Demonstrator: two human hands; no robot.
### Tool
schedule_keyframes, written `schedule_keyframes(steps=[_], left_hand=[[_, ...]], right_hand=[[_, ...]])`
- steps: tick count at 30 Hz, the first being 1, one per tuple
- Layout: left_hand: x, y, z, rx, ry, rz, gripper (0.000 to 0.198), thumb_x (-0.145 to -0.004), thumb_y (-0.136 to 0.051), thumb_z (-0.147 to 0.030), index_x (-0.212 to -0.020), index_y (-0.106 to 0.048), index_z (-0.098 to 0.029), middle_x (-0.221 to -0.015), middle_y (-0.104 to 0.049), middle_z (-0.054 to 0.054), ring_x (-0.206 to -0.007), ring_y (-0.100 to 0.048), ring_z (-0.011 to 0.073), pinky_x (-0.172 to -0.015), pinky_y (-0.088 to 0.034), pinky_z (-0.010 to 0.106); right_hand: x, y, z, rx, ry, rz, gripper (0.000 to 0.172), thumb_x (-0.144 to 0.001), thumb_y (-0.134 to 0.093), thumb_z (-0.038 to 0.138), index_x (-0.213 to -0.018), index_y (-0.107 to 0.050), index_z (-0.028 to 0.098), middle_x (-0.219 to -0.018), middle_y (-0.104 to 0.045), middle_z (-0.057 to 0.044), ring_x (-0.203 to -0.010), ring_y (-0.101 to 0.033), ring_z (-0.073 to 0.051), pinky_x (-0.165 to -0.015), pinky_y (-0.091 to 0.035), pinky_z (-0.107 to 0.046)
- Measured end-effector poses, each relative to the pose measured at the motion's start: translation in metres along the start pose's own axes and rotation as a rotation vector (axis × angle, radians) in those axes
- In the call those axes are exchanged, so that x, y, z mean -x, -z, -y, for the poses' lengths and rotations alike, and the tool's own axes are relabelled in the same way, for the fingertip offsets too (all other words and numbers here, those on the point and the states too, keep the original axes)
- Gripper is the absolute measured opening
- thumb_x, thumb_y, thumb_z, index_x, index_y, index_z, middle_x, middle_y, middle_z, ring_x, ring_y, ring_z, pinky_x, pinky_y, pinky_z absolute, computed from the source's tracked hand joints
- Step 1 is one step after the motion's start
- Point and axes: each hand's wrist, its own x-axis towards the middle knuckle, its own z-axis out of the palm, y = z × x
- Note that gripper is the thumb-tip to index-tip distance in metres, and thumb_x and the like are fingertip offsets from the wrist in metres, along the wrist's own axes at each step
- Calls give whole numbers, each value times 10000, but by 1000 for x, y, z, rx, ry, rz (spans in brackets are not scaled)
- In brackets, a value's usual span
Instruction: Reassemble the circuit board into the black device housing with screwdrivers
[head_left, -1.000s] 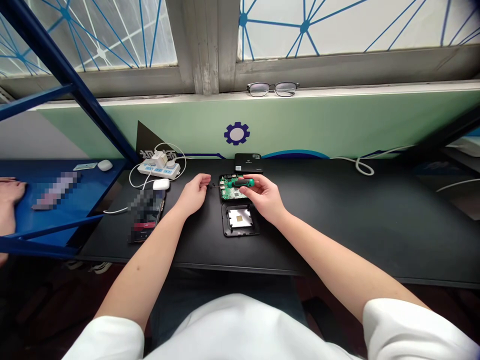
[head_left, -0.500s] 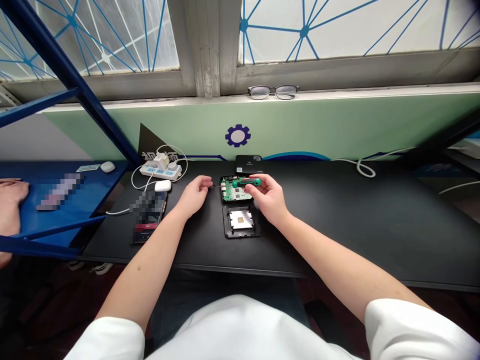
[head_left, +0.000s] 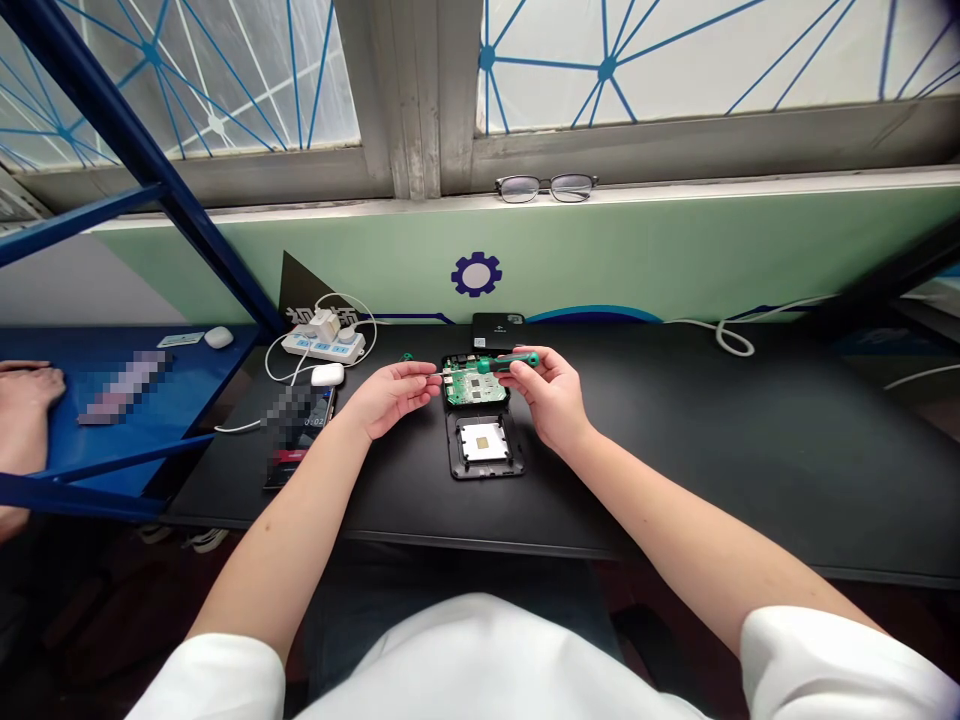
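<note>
My right hand (head_left: 553, 395) grips a green-handled screwdriver (head_left: 508, 362), held level above a green circuit board (head_left: 474, 384) that sits in an opened black case. My left hand (head_left: 390, 394) hovers palm-up just left of the board, fingertips pinched close to the screwdriver's tip; whether a screw is between them is too small to tell. In front of the board lies a black cover (head_left: 485, 445) with a square silver pad in its middle. A small green part (head_left: 407, 356) rests on the black table (head_left: 750, 440) beyond my left hand.
A black box (head_left: 496, 327) stands behind the board. At left lie a white power strip (head_left: 324, 345) with cables, an earbud case (head_left: 327, 375) and a phone (head_left: 295, 428). Glasses (head_left: 546, 186) rest on the sill. Another person's hand (head_left: 28, 392) lies on the blue shelf.
My left hand has turned palm-up and shifted right toward the screwdriver tip. My right hand has lifted the screwdriver slightly and moved it right.
</note>
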Motion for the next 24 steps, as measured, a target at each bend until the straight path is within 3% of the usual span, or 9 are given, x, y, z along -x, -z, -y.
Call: schedule_keyframes(steps=[5,15,20,24], left_hand=[[0,0,0,11,-16,7,245,-832,-868,-35,-1059,-842,-122,-1014,-839,121,-904,-795,169,-924,-642,317],[3,-2,-5,-25,-1,-6,225,-835,-907,-113,-1035,-807,-143,-1032,-861,128,-900,-827,200,-867,-635,315],[6,-4,-7,-30,29,12,218,-842,-908,-182,-955,-722,-173,-1180,-864,175,-1103,-848,289,-979,-622,381],[7,-5,-7,0,39,36,275,-825,-936,-201,-963,-699,-181,-1197,-861,187,-1167,-834,311,-1062,-597,435]], right_hand=[[0,-1,-1,-21,13,-3,562,-695,-999,634,-1052,-726,296,-949,-803,-4,-865,-814,-244,-947,-688,-469],[-1,0,-1,-8,18,10,550,-715,-981,631,-1065,-716,299,-944,-801,-10,-875,-814,-254,-942,-674,-478],[0,-1,0,9,33,32,548,-714,-983,630,-1064,-717,301,-1043,-837,-35,-926,-822,-270,-956,-680,-498],[2,-3,2,7,42,34,545,-701,-997,626,-1047,-733,299,-1059,-851,-41,-963,-825,-276,-931,-692,-487]])
